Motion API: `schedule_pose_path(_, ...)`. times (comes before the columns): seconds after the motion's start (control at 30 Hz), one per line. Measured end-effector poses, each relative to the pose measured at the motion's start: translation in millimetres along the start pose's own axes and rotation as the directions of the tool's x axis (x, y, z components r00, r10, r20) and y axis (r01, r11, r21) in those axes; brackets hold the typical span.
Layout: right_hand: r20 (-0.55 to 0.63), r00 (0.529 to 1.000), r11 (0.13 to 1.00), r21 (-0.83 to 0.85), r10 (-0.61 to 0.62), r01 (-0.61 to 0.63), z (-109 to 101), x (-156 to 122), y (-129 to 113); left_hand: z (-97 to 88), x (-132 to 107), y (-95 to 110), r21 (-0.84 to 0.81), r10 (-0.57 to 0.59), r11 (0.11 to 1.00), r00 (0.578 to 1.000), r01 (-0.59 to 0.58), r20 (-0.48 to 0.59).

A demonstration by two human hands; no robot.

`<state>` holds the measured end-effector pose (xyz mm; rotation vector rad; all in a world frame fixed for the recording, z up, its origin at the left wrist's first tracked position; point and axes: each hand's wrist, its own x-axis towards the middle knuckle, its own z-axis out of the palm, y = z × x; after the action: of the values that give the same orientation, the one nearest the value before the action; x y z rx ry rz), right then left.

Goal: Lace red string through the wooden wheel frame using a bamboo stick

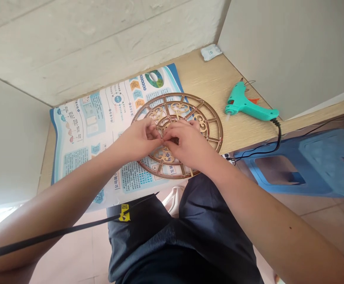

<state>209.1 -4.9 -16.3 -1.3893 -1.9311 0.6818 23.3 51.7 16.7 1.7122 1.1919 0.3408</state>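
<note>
Apparently, the round frame (200, 105) reached the near edge of the counter (203, 83), so pressing there risked tipping it. Above its centre, left hand (144, 135) and right hand (186, 138) met, fingertips bunched; what either grip held, I couldn't tell.

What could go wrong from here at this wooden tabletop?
The round bronze-coloured lattice frame seems to jut past the front edge of the pale wooden tabletop, so pressure from the left hand or right hand might tip it.

The black cable of the teal plastic glue gun hangs over that edge; a snag could drag the gun off.
</note>
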Motion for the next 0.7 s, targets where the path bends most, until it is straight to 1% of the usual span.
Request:
schedule_pose_path(0.37,0.005,1.000,1.000,0.007,0.013,-0.013,-0.6,0.6,-1.0,1.0,-0.3,-0.4,-0.003,0.014,1.000,1.000,-0.014,0.002)
schedule_pose_path(0.7,0.025,0.999,0.999,0.002,0.044,-0.044,-2.0,1.2,-2.6,-0.9,0.2,-5.8,0.007,0.035,0.999,0.999,-0.035,0.011)
